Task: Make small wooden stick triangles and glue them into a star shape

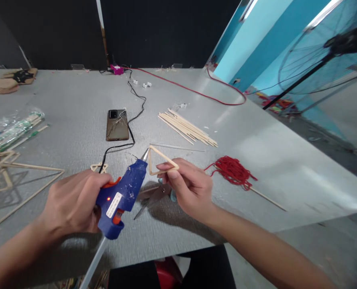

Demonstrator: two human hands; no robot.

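Observation:
My left hand (72, 200) is wrapped around a blue hot glue gun (121, 196) with an orange trigger. Its metal nozzle touches the top corner of a small wooden stick triangle (162, 159). My right hand (187, 186) pinches that triangle by its lower side, holding it above the grey table (76, 108). Under my right hand lie scissors (149, 198), partly hidden.
A phone (117, 124) with a black cable lies ahead. A bundle of thin sticks (187, 127) sits to its right, red yarn on a skewer (234, 170) nearer. Larger stick frames (15, 176) and a bag lie at left. A fan (331, 52) stands off the table's right edge.

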